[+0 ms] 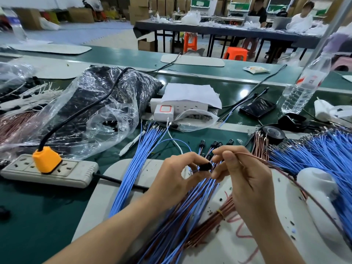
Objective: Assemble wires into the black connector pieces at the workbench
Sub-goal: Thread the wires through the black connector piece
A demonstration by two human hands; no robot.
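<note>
The small black plastic connector piece is pinched by the left hand, just above the pile of blue and brown wires. The right hand pinches one thin brown wire beside it. The person should hold the piece still and push the wire tip in straight.

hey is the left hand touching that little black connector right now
Touching. The head view shows the left hand pinching the black connector between thumb and fingertips.
</note>
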